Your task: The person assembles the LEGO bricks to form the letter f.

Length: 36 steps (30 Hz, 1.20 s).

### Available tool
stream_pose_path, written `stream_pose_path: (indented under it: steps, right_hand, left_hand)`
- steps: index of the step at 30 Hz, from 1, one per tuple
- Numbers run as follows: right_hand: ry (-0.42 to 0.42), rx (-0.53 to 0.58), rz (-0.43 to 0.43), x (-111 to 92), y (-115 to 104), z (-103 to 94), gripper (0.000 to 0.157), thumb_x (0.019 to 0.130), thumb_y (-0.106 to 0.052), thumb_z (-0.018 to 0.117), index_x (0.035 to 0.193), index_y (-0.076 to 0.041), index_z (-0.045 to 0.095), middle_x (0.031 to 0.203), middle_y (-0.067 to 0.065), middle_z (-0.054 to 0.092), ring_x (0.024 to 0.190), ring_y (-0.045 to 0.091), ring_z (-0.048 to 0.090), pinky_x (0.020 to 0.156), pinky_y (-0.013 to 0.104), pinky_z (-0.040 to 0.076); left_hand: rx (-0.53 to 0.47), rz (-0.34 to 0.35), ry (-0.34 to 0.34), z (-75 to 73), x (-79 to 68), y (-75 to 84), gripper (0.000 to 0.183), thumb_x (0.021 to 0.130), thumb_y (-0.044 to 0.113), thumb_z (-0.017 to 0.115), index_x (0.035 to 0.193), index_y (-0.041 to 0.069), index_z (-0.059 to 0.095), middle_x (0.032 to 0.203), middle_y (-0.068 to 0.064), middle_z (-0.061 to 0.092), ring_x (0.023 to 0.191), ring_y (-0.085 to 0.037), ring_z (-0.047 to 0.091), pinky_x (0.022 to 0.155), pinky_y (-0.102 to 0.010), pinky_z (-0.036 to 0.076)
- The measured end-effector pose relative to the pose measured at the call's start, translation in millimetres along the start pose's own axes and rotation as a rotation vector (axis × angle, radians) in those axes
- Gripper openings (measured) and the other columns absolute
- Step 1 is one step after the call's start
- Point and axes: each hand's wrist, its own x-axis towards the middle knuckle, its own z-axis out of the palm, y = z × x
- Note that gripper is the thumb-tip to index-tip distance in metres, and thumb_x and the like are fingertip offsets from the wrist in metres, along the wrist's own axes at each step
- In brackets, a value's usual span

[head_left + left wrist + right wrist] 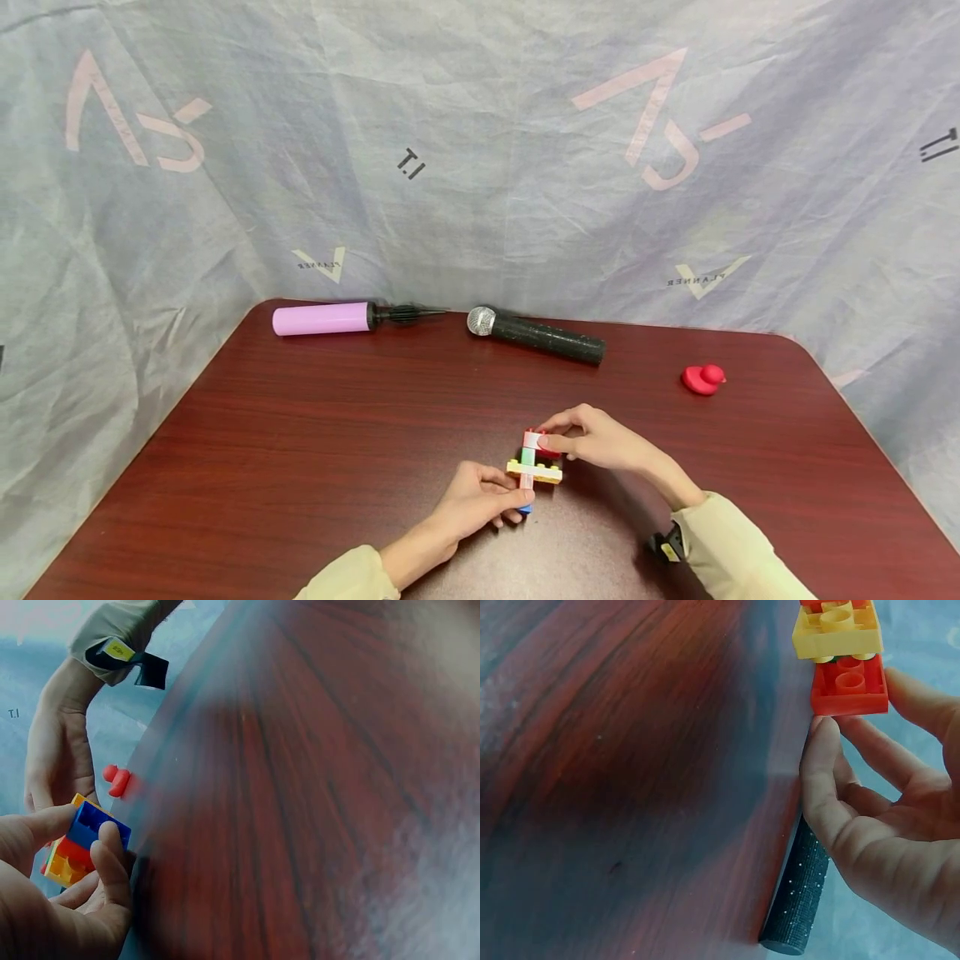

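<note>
A small stack of toy building bricks [528, 472] is held between both hands over the front half of the table. It has a blue brick [101, 823] at the near end, then a red one, a long yellow brick [551, 474], a green one and a red brick [850, 701] at the far end. My left hand [476, 504] pinches the blue end between thumb and fingers. With thumb and fingertips, my right hand [603, 439] grips the far red brick. In the right wrist view, the hollow undersides of the yellow and red bricks show.
Along the back edge of the brown table [360, 442] lie a purple hand pump [322, 319] and a black microphone [543, 336] with a silver head. A red toy duck [703, 380] sits at the right. Behind the table hangs a grey printed cloth [480, 150].
</note>
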Motion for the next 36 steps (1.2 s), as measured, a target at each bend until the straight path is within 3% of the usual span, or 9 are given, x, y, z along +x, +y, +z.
stream_pose_path:
  steps: [5, 11, 21, 36]
  right_hand:
    - [-0.017, 0.03, 0.013, 3.9, -0.5, -0.5, 0.033, 0.095, -0.022, 0.063, 0.115, 0.004, 0.068, 0.101, 0.01, 0.071, 0.073, 0.019, 0.064, 0.066, 0.028, 0.054]
    - [-0.02, 0.067, 0.036, 6.4, -0.2, 0.8, 0.033, 0.095, -0.02, 0.063, 0.114, 0.006, 0.068, 0.103, 0.014, 0.071, 0.079, 0.016, 0.067, 0.068, 0.028, 0.057]
    - [-0.028, 0.102, 0.036, 9.3, -1.2, 4.3, 0.032, 0.095, -0.016, 0.063, 0.113, 0.01, 0.066, 0.102, 0.017, 0.071, 0.078, 0.018, 0.068, 0.069, 0.034, 0.058]
    - [-0.029, 0.06, 0.045, 10.2, -0.8, 7.9, 0.031, 0.094, -0.017, 0.065, 0.111, 0.007, 0.069, 0.098, 0.013, 0.072, 0.074, 0.016, 0.069, 0.068, 0.031, 0.058]
  left_hand:
    - [0.018, 0.0, 0.003, -0.4, 2.8, 0.7, 0.023, 0.084, 0.012, 0.075, 0.093, -0.008, 0.067, 0.076, -0.013, 0.072, 0.057, -0.01, 0.063, 0.053, -0.02, 0.05]
    - [0.031, -0.002, 0.002, -0.8, 5.4, 2.4, 0.022, 0.083, 0.012, 0.077, 0.09, -0.008, 0.07, 0.076, -0.017, 0.072, 0.058, -0.013, 0.067, 0.057, -0.027, 0.056]
    - [0.071, 0.006, 0.037, -1.3, 5.8, 6.4, 0.018, 0.081, 0.01, 0.079, 0.081, -0.006, 0.072, 0.069, -0.016, 0.071, 0.053, -0.011, 0.067, 0.054, -0.025, 0.055]
    - [0.138, 0.031, 0.057, -2.7, 6.5, 1.8, 0.016, 0.079, 0.01, 0.081, 0.076, -0.003, 0.072, 0.066, -0.013, 0.07, 0.05, -0.012, 0.066, 0.051, -0.024, 0.054]
